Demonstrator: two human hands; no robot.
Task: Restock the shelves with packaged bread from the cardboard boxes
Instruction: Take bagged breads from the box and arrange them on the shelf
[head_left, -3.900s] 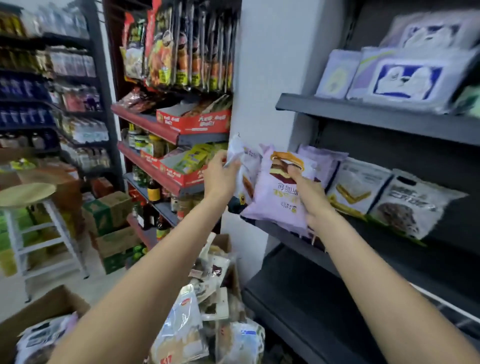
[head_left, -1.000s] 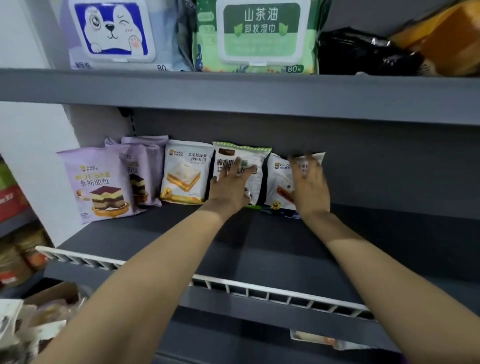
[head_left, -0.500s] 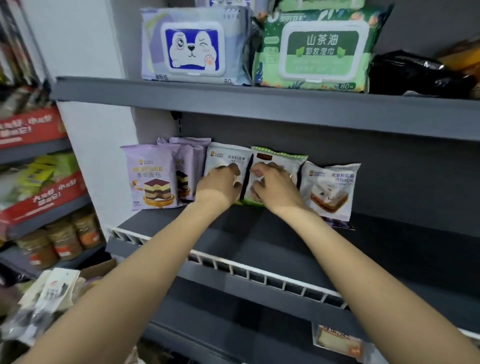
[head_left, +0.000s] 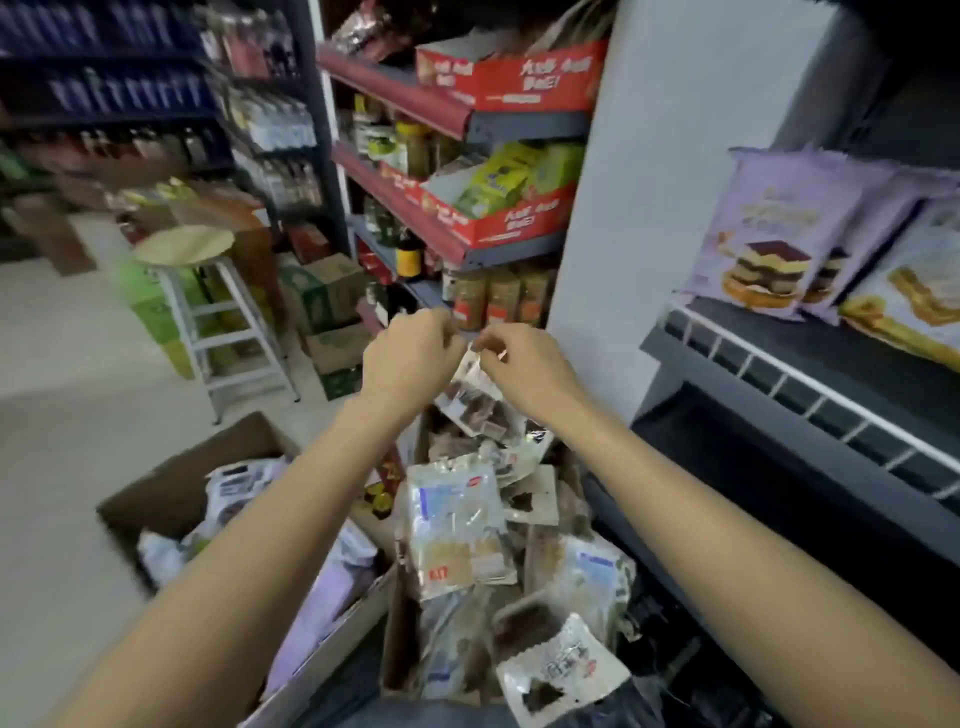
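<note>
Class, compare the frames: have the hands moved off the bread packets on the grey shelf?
Yes. Both hands have left the grey shelf and now pinch a packet above the cardboard box, left of it.

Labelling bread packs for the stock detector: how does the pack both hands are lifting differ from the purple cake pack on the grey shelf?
The lifted pack is clear, showing dark brown bread; the purple cake pack is opaque lilac with a layered-cake picture. The lifted pack hangs pinched at its top edge between the left hand and right hand, above the box; the purple cake pack stands on the grey shelf, untouched. The lifted pack looks smaller. Both are sealed pouches.
</note>
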